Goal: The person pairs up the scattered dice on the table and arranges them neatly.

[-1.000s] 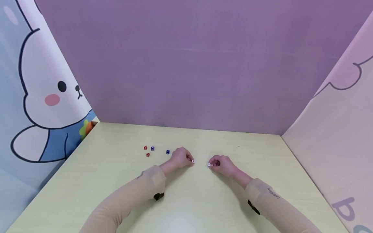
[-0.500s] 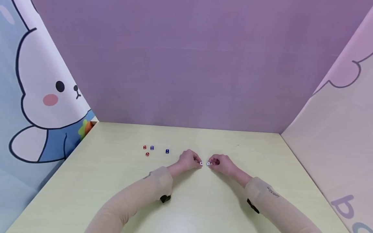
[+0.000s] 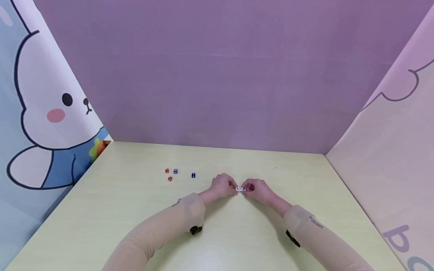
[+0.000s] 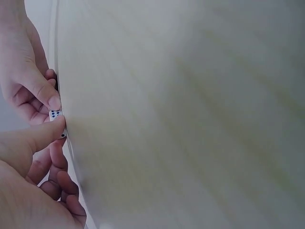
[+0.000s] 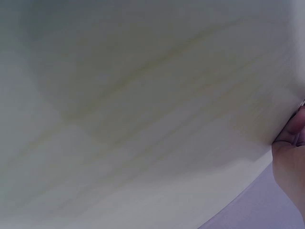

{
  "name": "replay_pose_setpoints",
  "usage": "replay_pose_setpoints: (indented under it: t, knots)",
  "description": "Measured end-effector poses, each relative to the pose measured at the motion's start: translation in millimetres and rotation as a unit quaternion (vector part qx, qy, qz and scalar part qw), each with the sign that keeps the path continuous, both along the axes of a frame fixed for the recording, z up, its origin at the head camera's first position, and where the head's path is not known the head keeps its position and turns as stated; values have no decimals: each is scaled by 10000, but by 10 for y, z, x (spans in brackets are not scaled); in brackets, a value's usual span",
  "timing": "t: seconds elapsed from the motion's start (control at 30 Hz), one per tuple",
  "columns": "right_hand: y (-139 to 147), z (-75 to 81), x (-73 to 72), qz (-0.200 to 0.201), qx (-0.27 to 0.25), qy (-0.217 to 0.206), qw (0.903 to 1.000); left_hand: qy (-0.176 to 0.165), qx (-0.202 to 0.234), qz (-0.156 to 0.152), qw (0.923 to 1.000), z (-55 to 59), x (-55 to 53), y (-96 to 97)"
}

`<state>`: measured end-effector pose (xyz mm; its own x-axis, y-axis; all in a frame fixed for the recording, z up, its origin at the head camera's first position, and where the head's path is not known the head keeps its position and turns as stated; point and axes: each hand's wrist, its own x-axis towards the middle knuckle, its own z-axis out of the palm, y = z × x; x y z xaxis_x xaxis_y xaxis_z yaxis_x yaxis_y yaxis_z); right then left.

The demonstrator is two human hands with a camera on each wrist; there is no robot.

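Two small white dice meet side by side at the middle of the table. My left hand (image 3: 223,185) pinches the left white die (image 3: 237,189) between thumb and fingers. From the other side, my right hand (image 3: 259,191) pinches the right white die (image 3: 241,189). In the left wrist view the thumbs of both hands lie along the near faces of the dice, and dark pips show on the upper white die (image 4: 55,114). Only part of the right hand (image 5: 290,152) enters the right wrist view, at its right edge; the dice are hidden there.
Left of my hands lie a blue die (image 3: 193,175), a second blue die (image 3: 175,171), a red die (image 3: 167,171) and another red die (image 3: 170,178). The pale table (image 3: 142,210) ends at a purple back wall (image 3: 217,75). A small dark mark (image 3: 275,168) shows at the right.
My left hand has moved right, bringing its white die up beside the one in my right hand. The right hand has hardly moved. The red and blue dice lie as before.
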<state>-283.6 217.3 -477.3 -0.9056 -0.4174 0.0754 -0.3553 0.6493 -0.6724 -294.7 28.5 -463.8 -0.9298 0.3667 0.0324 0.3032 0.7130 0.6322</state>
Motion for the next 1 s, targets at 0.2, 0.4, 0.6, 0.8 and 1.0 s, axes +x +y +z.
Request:
replay_pose_setpoints:
  t: [0.2,0.4,0.6,0.8,1.0]
  knots:
    - [-13,20,11,4,-8,-22,10000,9,-78,6,10000,17,11,0]
    - [-21,9,17,-23,-74,-137,9999,-46,-39,-1,10000,13,12,-29]
    - [-32,15,18,-62,-80,-161,9998,6,-48,-48,10000,45,33,-137]
    - [-31,10,11,-76,-49,-185,9998,50,113,-51,9999,107,29,-325]
    - [-23,2,14,-134,-47,-245,9996,157,247,-3,9996,195,6,-539]
